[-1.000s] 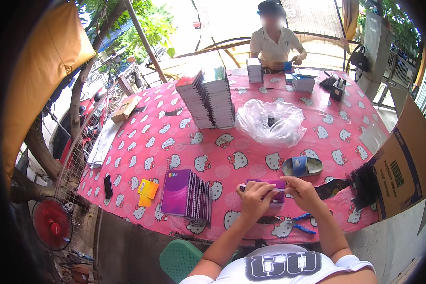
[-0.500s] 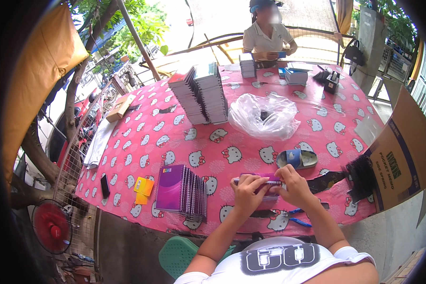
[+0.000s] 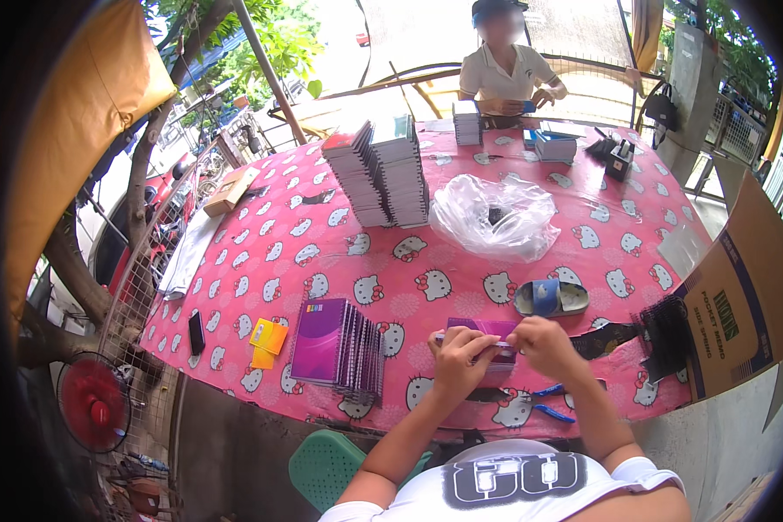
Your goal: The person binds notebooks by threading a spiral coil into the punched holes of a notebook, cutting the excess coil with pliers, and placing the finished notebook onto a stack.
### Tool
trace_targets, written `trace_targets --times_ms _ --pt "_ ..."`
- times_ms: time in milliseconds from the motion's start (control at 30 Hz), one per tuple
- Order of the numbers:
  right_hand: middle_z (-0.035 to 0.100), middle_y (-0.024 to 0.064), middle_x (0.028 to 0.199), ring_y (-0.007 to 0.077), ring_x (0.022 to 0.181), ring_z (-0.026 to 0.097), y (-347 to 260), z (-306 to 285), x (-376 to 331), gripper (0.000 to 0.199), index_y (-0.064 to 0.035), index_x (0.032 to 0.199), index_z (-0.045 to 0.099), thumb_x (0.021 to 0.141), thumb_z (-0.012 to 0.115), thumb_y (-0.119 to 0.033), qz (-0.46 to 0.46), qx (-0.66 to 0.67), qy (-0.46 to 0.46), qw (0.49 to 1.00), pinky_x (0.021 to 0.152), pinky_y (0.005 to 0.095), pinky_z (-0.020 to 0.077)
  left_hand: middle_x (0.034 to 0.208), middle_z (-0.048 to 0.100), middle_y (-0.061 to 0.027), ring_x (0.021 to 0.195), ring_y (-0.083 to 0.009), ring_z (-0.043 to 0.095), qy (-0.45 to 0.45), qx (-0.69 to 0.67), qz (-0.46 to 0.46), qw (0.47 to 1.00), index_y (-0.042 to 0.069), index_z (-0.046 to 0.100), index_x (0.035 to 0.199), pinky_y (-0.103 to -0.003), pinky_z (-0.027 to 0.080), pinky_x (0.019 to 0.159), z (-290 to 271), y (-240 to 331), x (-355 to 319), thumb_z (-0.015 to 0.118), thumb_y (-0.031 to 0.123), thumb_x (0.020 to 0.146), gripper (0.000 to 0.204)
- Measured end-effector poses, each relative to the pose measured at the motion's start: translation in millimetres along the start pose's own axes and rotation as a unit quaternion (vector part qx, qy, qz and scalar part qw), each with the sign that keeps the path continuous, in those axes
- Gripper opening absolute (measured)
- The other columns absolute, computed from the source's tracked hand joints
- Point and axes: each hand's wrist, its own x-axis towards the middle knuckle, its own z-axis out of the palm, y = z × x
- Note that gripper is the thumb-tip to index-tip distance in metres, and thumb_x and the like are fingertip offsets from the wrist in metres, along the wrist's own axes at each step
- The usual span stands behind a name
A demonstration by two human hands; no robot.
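Observation:
Directly before me on the pink table lies a small purple notebook (image 3: pixel 489 327), partly covered by my hands. My left hand (image 3: pixel 461 364) is closed on its near edge. Fingers bent in a pinch, my right hand (image 3: pixel 541 350) meets the left fingertips at that same edge; what it pinches is too small to make out. Blue-handled pliers (image 3: pixel 552 411) rest by my right forearm. To my left stands a row of purple spiral notebooks (image 3: pixel 326 341). A blue slide sandal (image 3: pixel 550 298) lies just beyond the hands.
Black wire coils (image 3: pixel 665 337) spill from a cardboard box (image 3: pixel 739 300) at right. A clear plastic bag (image 3: pixel 496 222) and tall notebook stacks (image 3: pixel 378 178) occupy the middle. Yellow packets (image 3: pixel 268 341) and a phone (image 3: pixel 197 332) lie left. Across the table a person (image 3: pixel 506 78) handles something blue.
My right hand has turned, its fingers curling in closer to the left fingertips at the notebook's edge. The whole view has shifted slightly. Across the table, the person's hands have moved a little.

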Motion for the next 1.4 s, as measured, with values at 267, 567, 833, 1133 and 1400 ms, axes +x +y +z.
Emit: trace_targets --times_ms 267,567,833,1133,1400 --pt "0.062 0.0167 0.107 0.0388 0.095 0.061 138 -14 15 0.067 -0.0080 0.118 0.049 0.063 0.084 -0.026 0.220 -0.154 -0.029 0.963 0.083 0.0450 0.0489 0.081 0.067 0.0022 0.086 -0.0155 0.059 0.007 0.003 0.010 1.000 0.013 0.073 0.092 -0.034 0.030 0.086 -1 4 6 0.081 0.017 0.069 0.025" --pt "0.066 0.0151 0.091 0.0333 0.090 0.065 176 -23 10 0.056 -0.0070 0.116 0.048 0.067 0.075 -0.015 0.167 -0.299 -0.068 0.937 0.080 0.0435 0.0520 0.086 0.067 -0.0021 0.089 -0.0210 0.061 0.014 0.001 0.008 1.000 0.011 0.069 0.084 -0.037 0.035 0.085 2 7 19 0.084 0.024 0.065 0.028" --pt "0.067 0.0039 0.095 0.0152 0.086 0.062 105 -48 17 0.038 -0.0053 0.109 0.062 0.073 0.073 -0.005 0.103 0.424 -0.062 0.897 0.083 0.0322 0.0488 0.080 0.065 -0.0028 0.090 -0.0211 0.061 -0.020 0.008 0.017 1.000 0.011 0.068 0.078 -0.037 0.035 0.085 3 7 24 0.085 0.025 0.063 0.027" --pt "0.065 0.0078 0.079 0.0155 0.077 0.063 83 -32 36 0.036 -0.0043 0.100 0.063 0.064 0.066 -0.001 0.080 0.136 -0.052 0.986 0.067 0.0322 0.0486 0.112 0.060 -0.0140 0.103 -0.0302 0.058 0.010 0.005 -0.037 0.999 0.005 0.069 0.089 -0.042 0.044 0.093 -5 1 27 0.087 0.020 0.061 0.036" --pt "0.060 0.0077 0.075 0.0120 0.069 0.055 71 -23 53 0.036 -0.0023 0.099 0.061 0.064 0.065 0.002 0.050 0.176 -0.067 0.981 0.062 0.0303 0.0472 0.103 0.062 -0.0072 0.095 -0.0166 0.062 0.039 -0.339 -0.212 0.916 0.004 0.066 0.102 -0.027 0.051 0.078 -1 -35 6 0.076 0.000 0.075 0.029"
